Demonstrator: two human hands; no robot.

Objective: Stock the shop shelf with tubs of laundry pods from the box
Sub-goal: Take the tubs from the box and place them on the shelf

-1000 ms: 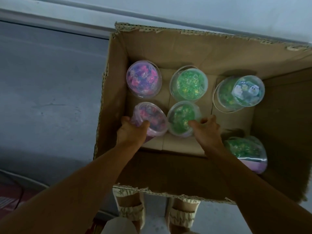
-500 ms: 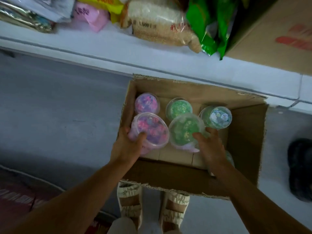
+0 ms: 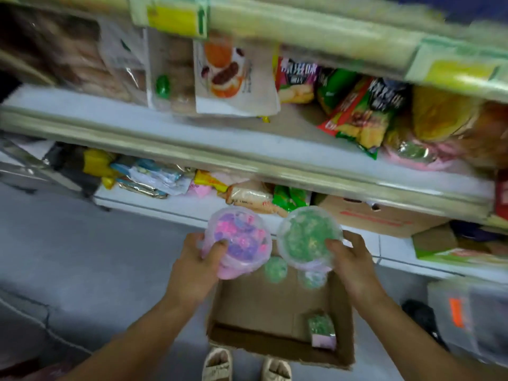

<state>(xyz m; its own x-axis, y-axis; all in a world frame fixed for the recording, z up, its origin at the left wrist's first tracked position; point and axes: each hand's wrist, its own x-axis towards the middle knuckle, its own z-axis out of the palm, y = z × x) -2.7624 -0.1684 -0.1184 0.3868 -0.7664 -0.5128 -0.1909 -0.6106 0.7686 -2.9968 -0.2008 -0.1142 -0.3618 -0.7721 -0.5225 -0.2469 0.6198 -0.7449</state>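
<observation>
Two tubs are held above the cardboard box (image 3: 280, 306), in front of the shelving. The pink-and-purple tub (image 3: 237, 240) is gripped by the left hand (image 3: 198, 266), whose fingers are curled round its side with the thumb laid over the clear lid. The green tub (image 3: 309, 237) is gripped by the right hand (image 3: 350, 264) in the same way, thumb on the lid, fingers wrapped behind. The two tubs are held side by side, just apart, at about the level of the lowest shelf's front edge.

Inside the box, three tubs can be counted: one small green-filled tub (image 3: 275, 265) and one with a paler lid (image 3: 312, 279) stand by the far wall, partly hidden under the held tubs, and a third tub (image 3: 322, 329), green above and pink below, lies on its side in the near right corner. Most of the box floor is seen bare. The box's torn top edges are open.

Three shelf levels are visible. The middle shelf (image 3: 192, 127) is filled with snack bags (image 3: 360, 111) and packets, though a bare strip is left along its front. The lowest shelf (image 3: 154, 199) carries packets and a brown carton (image 3: 379, 215). Grey floor (image 3: 90, 257) lies open to the left of the box. The picture is blurred, so labels cannot be read.
</observation>
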